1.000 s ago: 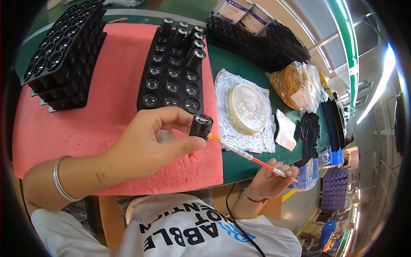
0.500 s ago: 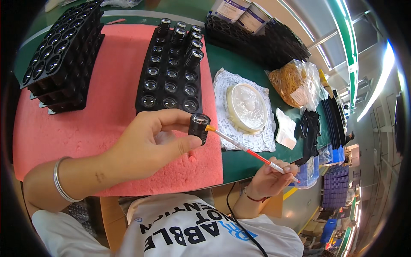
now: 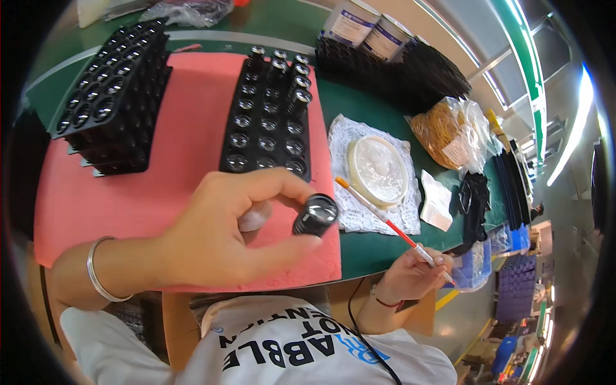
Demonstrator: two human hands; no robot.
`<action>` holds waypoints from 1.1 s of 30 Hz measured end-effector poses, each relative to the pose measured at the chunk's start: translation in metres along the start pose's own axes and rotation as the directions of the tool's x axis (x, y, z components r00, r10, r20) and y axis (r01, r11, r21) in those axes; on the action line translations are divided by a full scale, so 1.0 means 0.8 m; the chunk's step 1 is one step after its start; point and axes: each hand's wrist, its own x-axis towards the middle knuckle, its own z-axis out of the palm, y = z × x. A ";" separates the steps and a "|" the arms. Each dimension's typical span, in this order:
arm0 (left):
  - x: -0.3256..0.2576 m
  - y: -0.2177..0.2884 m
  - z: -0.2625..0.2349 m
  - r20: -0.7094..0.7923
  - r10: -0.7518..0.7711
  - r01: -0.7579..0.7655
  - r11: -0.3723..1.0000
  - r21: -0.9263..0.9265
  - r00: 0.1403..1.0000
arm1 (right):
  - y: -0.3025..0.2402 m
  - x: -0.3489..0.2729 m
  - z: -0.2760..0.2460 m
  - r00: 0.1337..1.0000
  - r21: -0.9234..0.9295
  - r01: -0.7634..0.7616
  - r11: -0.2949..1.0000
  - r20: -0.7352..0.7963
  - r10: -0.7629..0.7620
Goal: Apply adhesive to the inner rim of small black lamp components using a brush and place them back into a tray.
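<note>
Small black cylindrical lens part (image 3: 315, 216), glassy end turned up, held tilted above pink mat edge. Thin red-shafted brush (image 3: 385, 221) held slanted, tip just beside part.

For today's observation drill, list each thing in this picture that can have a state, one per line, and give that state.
left hand: closed around the small black cylinder
small black cylinder: held, tilted, glassy end up
right hand: gripping the thin brush
thin brush: held, tip over the white dish
white dish: uncovered, resting on a crumpled sheet
middle black tray: partly filled, cylinders standing at its far end
left black trays: stacked
</note>
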 end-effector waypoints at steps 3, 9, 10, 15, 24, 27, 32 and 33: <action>-0.002 0.054 -0.034 -0.055 0.316 -0.264 0.866 0.424 0.947 | -0.002 -0.001 -0.001 0.993 -0.287 0.093 0.953 -0.049 -0.111; 0.042 0.114 -0.118 -0.452 0.429 -0.062 0.776 0.628 0.782 | 0.000 -0.001 -0.008 0.984 -0.304 0.085 0.949 -0.125 -0.128; 0.052 0.125 -0.129 -0.493 0.383 -0.006 0.794 0.608 0.781 | 0.000 -0.001 -0.004 0.983 -0.328 0.082 0.941 -0.129 -0.131; 0.100 0.039 -0.281 -0.300 0.256 0.098 0.589 0.802 0.919 | 0.002 0.000 0.014 0.959 -0.355 0.104 0.929 -0.214 -0.189; 0.108 0.014 -0.305 -0.385 0.185 0.279 0.428 0.860 0.904 | 0.004 0.001 0.014 0.965 -0.391 0.173 0.904 -0.115 -0.235; 0.109 0.015 -0.307 -0.414 0.102 0.330 0.447 0.831 0.904 | 0.007 0.002 0.017 0.960 -0.398 0.186 0.898 -0.122 -0.252; 0.109 0.019 -0.303 -0.428 0.101 0.346 0.436 0.831 0.898 | 0.005 0.002 0.015 0.962 -0.426 0.187 0.885 -0.102 -0.252; 0.107 0.024 -0.300 -0.429 0.101 0.348 0.435 0.831 0.898 | 0.004 0.002 0.016 0.964 -0.421 0.183 0.889 -0.102 -0.246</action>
